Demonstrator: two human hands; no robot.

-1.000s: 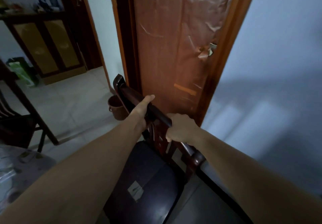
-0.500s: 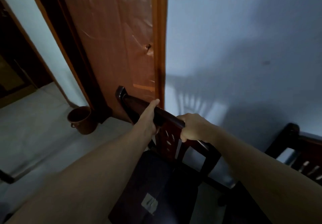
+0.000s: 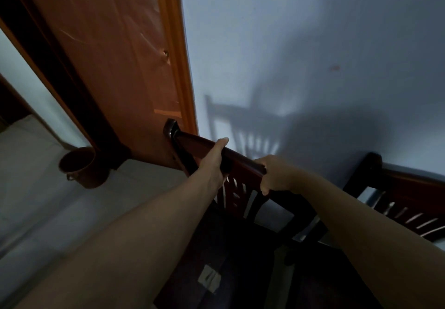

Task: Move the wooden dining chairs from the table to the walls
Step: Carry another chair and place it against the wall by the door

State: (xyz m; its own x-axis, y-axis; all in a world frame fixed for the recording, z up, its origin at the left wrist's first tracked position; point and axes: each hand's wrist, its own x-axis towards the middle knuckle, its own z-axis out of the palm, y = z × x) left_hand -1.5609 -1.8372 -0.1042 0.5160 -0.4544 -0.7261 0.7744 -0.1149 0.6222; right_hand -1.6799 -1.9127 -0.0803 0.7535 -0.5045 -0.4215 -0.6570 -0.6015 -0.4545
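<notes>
A dark wooden dining chair (image 3: 192, 145) with a slatted back and a dark seat stands in front of me, its back facing a pale blue wall (image 3: 301, 44). My left hand (image 3: 214, 162) grips the top rail near its left end. My right hand (image 3: 277, 176) grips the same rail further right. The chair's back is close to the wall and its shadow falls on the wall. A second wooden chair (image 3: 404, 193) stands against the wall at the right.
An orange-brown wooden door (image 3: 108, 56) and its frame stand left of the chair, touching or nearly touching the rail's left end. A small brown pot (image 3: 81, 168) sits on the tiled floor (image 3: 36, 200) by the doorway.
The chair and my view have shifted right, from in front of the door toward the blue wall. The second chair came into view at the right. Both hands kept their grip.
</notes>
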